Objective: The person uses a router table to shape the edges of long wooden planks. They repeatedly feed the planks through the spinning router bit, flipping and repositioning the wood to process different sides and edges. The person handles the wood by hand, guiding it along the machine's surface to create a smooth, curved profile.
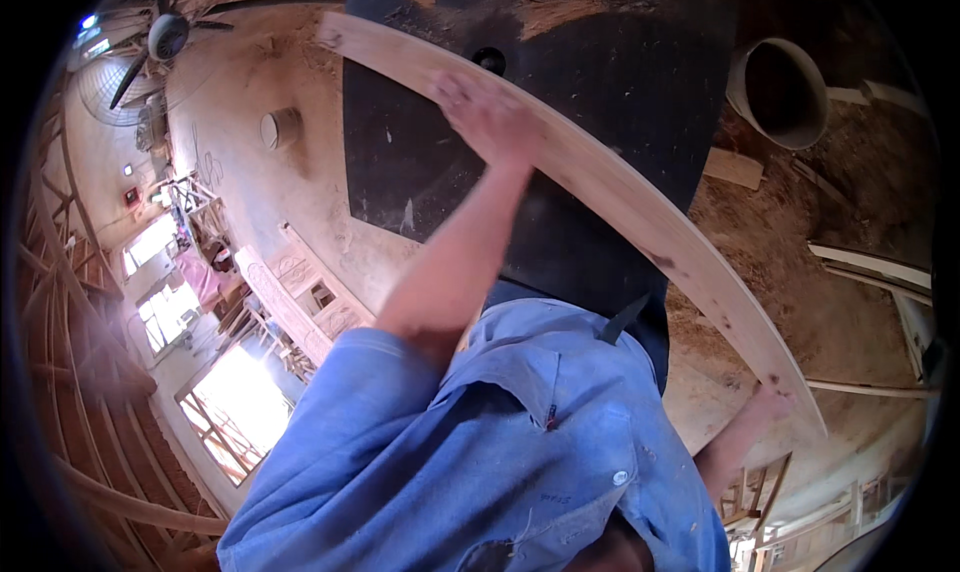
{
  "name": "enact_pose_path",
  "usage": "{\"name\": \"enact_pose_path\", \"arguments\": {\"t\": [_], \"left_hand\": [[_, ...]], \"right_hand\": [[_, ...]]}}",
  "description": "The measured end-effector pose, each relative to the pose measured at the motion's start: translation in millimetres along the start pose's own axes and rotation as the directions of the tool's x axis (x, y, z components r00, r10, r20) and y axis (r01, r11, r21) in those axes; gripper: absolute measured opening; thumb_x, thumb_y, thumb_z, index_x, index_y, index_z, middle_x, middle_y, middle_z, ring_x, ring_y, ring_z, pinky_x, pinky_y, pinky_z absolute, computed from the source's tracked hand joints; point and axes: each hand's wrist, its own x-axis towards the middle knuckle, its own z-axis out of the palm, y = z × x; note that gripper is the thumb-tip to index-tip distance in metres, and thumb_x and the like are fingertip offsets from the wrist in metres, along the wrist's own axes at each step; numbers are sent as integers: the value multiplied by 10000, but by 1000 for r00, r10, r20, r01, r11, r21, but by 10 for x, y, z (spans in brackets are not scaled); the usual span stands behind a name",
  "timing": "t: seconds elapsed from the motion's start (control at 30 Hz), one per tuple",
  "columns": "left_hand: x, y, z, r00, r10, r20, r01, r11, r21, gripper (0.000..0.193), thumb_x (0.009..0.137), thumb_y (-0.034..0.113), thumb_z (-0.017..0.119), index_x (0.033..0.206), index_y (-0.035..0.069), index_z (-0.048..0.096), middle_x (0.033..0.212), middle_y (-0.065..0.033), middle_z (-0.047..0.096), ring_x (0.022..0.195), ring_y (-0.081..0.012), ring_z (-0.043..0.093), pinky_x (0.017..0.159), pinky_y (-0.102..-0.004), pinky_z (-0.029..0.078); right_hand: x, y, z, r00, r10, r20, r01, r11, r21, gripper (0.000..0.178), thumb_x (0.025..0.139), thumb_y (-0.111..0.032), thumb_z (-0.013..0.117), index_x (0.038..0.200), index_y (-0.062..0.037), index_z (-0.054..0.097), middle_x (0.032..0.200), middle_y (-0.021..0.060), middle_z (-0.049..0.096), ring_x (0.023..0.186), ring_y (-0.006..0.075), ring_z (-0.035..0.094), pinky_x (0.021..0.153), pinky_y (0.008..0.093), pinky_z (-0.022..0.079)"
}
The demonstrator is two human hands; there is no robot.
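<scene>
A long pale wooden board with a curved edge lies slantwise across a black worktable. It reaches past the table's far left edge and past its right side. My left hand rests on the board's upper-left part, fingers stretched out along it and a little blurred. Near the board's lower-right end, off the table, my right hand grips its edge; some of those fingers are hidden. Just beyond the board, close to my left fingers, a round black fitting stands on the table.
Sawdust covers the table's far part. A fan stands at far left, and a short round can sits on the floor. At right are a wide pipe and wood offcuts. Carved wooden panels lie left.
</scene>
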Motion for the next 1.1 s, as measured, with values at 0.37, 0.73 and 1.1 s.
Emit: {"name": "enact_pose_path", "arguments": {"t": [0.37,0.73,1.1], "left_hand": [[110,254,-426,969,-185,162,230,913,-336,542,997,195,385,1404,-163,364,1543,-323,250,1476,-451,145,1224,-492,118],[1035,-722,178,976,-209,65,218,926,-307,506,1013,216,375,1385,-123,423,1522,-308,299,1436,-459,223,1205,-508,148],[1869,-1785,929,981,-130,146,150,979,-136,516,1032,271,350,1397,-73,470,1544,-262,326,1467,-399,229,1215,-471,171]], "right_hand": [[-157,-371,342,967,190,-167,-128,937,326,390,922,-222,456,1211,7,583,1266,164,613,1151,341,578,968,537,497],[-955,-180,1210,992,104,70,-120,951,286,453,985,-359,422,1256,-30,574,1314,122,599,1183,268,572,1005,471,474],[-2406,-156,1906,971,35,235,-124,917,379,622,1018,-491,350,1415,-26,461,1428,162,491,1232,334,530,1057,526,446]]}}
